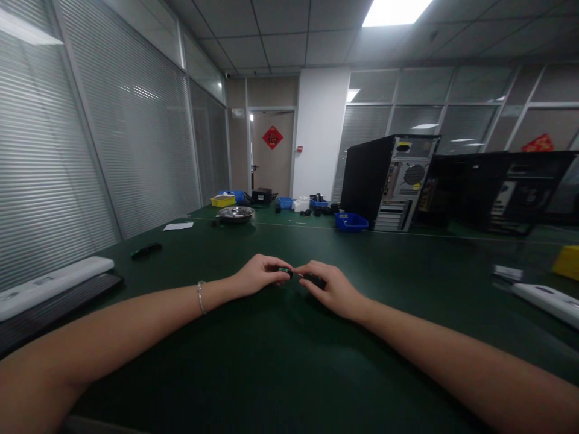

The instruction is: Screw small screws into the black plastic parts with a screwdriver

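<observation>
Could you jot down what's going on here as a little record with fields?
place: office room, big green table
left hand: pinches a small black part, bracelet on the wrist
right hand: holds another small black piece against the first
what the pieces are: too small to tell
further back: metal bowl, blue bin, yellow bin, computer tower
left edge: white bar

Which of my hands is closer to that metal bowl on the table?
Left. The left hand lies almost straight below the bowl in the head view; the right hand is farther off to the right.
</observation>
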`<state>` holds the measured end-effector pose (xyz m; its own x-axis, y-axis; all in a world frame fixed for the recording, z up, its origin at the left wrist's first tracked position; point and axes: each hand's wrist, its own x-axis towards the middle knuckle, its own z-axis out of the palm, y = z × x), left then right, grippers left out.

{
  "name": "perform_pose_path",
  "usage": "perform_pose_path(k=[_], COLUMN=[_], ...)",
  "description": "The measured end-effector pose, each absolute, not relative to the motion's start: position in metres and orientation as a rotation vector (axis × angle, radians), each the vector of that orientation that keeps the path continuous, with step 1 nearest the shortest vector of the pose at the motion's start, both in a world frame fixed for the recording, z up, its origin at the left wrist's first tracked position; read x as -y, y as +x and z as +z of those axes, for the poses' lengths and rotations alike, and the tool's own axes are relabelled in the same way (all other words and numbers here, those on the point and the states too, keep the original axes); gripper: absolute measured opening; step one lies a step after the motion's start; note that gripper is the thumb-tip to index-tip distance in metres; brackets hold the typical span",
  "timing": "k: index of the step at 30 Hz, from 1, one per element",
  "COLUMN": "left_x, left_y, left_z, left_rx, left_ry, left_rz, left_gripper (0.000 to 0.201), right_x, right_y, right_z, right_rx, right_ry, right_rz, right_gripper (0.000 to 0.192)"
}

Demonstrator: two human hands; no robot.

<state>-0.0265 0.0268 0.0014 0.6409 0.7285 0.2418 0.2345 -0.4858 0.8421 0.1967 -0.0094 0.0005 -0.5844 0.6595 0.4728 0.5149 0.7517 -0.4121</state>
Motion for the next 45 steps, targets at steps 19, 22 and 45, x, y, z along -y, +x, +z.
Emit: perform_pose_path(k=[19,22,45], left_x=[-0.033,-0.033,-0.031], left_y=[-0.024,-0.025,-0.023], left_z=[-0.006,-0.004,-0.003], left_rx=[-0.666,-0.641,-0.665], left_ry=[1.770,1.780,1.783], left_rz=[0.867,0.860,0.811], left_gripper=[0.028,0.027,0.053], right_x=[0.008,0.011,0.009], right_y=[0.195,0.195,0.196], right_z=[-0.004,-0.001,-0.001], right_rx=[2.222,2.239,2.305], right_ry=[-0.897,-0.877,-0.928], right_rz=[0.245,0.255,0.234], right_gripper=[0.026,0.026,0.029])
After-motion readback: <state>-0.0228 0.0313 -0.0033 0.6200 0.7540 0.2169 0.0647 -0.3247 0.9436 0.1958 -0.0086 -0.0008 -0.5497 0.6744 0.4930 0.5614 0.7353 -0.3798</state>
